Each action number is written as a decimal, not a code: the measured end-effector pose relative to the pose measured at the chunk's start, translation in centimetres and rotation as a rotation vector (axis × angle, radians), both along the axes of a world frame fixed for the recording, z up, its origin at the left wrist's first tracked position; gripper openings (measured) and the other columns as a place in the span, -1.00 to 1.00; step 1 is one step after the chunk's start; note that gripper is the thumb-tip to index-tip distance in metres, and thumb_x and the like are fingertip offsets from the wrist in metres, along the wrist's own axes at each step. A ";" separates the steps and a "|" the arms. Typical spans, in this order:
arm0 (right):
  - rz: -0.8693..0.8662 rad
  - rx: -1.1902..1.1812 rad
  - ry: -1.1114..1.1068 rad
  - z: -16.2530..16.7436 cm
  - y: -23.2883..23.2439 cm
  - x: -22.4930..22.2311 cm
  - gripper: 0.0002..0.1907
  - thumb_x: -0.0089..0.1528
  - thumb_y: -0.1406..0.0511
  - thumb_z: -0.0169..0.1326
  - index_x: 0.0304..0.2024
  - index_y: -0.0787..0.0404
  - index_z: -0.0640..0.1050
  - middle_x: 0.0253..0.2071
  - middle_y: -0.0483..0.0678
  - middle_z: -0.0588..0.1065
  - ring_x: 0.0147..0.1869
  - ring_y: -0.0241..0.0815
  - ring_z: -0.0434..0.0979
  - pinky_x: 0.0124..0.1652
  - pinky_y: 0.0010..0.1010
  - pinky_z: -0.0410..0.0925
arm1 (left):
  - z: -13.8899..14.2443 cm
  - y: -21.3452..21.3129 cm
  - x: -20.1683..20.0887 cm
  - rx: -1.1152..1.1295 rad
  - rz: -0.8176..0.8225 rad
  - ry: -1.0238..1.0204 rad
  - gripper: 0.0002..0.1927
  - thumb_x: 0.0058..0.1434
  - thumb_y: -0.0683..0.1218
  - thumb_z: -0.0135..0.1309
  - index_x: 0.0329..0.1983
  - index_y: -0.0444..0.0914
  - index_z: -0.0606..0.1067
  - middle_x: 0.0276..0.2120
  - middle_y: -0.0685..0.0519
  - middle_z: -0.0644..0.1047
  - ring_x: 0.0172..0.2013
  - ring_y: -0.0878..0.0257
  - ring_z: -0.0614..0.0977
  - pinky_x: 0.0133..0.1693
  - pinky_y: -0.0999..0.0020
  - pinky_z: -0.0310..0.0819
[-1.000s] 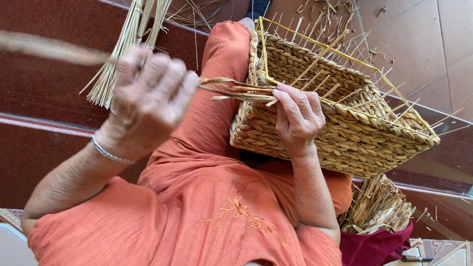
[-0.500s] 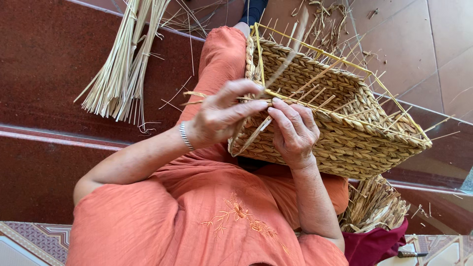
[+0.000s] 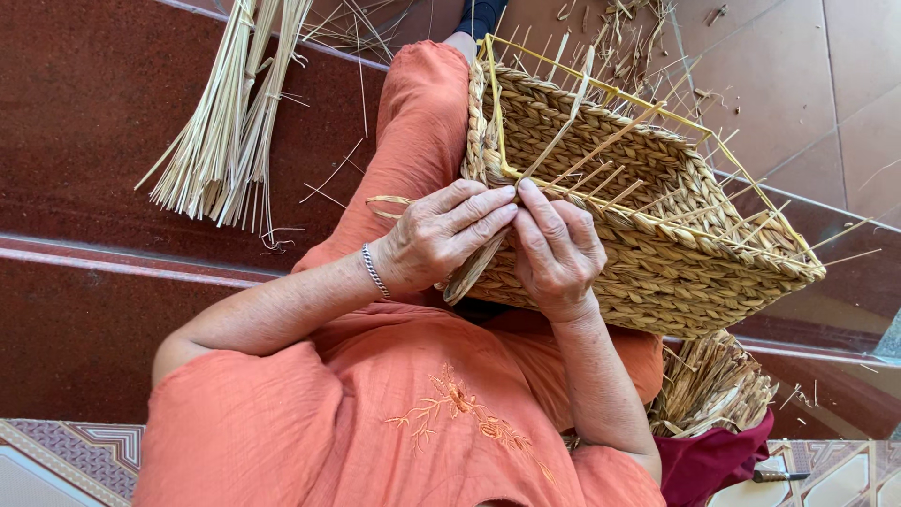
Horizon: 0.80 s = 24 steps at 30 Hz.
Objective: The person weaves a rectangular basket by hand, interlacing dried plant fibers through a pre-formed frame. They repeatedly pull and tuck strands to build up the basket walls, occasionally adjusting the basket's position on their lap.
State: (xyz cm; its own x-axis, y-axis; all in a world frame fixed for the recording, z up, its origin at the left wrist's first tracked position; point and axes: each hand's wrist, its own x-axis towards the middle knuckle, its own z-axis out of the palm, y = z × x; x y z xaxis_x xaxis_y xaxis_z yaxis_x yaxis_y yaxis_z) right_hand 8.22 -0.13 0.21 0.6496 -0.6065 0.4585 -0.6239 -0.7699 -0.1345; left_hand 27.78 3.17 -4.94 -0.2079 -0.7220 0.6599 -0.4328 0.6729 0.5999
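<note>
— Where's the work?
— The woven basket (image 3: 648, 235) rests on your lap. Your left hand (image 3: 441, 235) and right hand (image 3: 556, 249) both pinch one flat straw strand (image 3: 474, 268) at its near rim.
— Which step?
— Weaving, I'd judge; next, tuck that strand snugly between the stakes.

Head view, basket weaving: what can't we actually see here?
Head view only:
- Near wall of the woven basket, at the rim corner: covered by the left hand and right hand.
- Fingertips' grip on the flat strand: hidden where the fingers meet.
- Basket underside: hidden by the lap.
- Straw bundle: tops cut off by the upper edge.
- Small tool at lower right: too small to identify.
</note>
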 end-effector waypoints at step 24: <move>-0.102 -0.042 0.193 -1.8 2.4 -0.2 -0.80 0.21 0.49 0.12 -0.09 0.37 0.57 0.16 0.06 0.52 0.08 0.03 0.48 0.04 -0.14 0.39 | 3.1 -17.7 -0.9 0.786 -0.885 -0.654 -0.82 0.10 -0.06 0.30 -0.20 -0.03 0.72 -0.26 0.19 0.71 -0.24 0.33 0.71 -0.19 0.32 0.56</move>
State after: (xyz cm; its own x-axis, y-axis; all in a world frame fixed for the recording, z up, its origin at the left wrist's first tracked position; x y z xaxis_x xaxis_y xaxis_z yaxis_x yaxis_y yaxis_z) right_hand 7.98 2.28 -1.62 0.6639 -0.6566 0.3578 -0.7101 -0.7036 0.0264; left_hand 26.87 -14.51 -1.83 -0.9105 -0.3211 -0.2605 -0.3885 0.4489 0.8047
